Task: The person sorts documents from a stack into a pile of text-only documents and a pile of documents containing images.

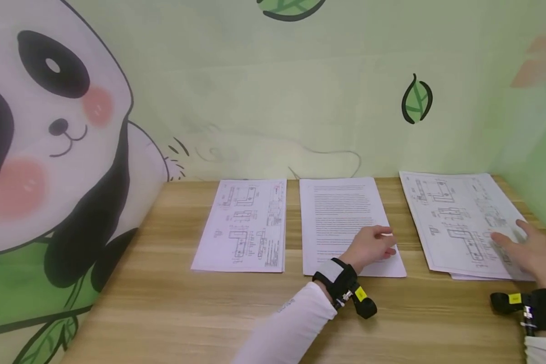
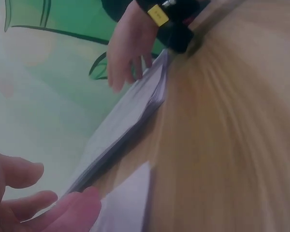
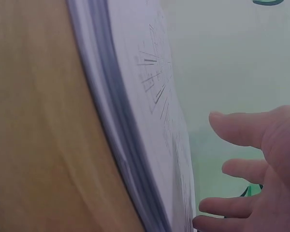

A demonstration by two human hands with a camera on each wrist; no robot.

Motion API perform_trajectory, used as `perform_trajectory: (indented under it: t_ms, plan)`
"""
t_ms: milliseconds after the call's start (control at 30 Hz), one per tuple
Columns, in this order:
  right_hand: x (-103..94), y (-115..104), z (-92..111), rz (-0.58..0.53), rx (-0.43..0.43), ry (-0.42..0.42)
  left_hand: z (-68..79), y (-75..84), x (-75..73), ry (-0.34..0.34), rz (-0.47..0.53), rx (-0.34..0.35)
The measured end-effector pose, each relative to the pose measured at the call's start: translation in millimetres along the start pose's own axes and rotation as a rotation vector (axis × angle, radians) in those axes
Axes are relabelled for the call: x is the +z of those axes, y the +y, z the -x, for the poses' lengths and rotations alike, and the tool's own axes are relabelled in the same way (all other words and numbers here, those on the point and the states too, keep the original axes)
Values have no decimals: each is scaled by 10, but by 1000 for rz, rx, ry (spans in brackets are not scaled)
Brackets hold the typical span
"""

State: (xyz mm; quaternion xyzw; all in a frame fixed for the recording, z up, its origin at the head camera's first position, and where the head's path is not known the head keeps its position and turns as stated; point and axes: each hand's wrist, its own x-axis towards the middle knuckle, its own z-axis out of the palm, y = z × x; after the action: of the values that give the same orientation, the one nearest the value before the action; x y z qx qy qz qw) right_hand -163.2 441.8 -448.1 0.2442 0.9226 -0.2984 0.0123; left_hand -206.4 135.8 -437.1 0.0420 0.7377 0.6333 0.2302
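Observation:
Three lots of paper lie in a row on the wooden table. On the right is a thick stack of drawing sheets (image 1: 455,217), its layered edge plain in the right wrist view. My right hand (image 1: 534,250) is at this stack's right side, fingers spread and holding nothing; whether it touches the paper I cannot tell. A text-printed sheet (image 1: 341,212) lies in the middle. Over its right edge hovers my left hand (image 1: 373,247), fingers loosely bent with nothing in them. In the left wrist view its fingers (image 2: 24,171) appear apart from the paper.
Another drawing sheet (image 1: 245,222) lies on the left part of the wooden table (image 1: 173,303). Behind the table stands a pale green wall (image 1: 255,101) with a painted panda (image 1: 63,151) at left. Each wrist wears a black strap (image 1: 341,278) with a small device.

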Motion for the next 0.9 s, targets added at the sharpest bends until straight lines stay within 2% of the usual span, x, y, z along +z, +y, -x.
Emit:
perform_trajectory:
  t_ms: [100,200,433,700,900]
  plan:
    - [17,38,-32,-23,0,16,-36,-28,179,-25,94,-26]
    - [18,18,-28,-43,-15,29,-85,-67,319,-45,141,-61]
    - [-35,-141,65,-34,43,30,-198,-121,566,-14,210,-102]
    - [10,-237,103,60,-1,39,-221,-106,631,3,155,-70]
    - [11,-269,99,29,51,21,-214,-90,640,8,121,-52]
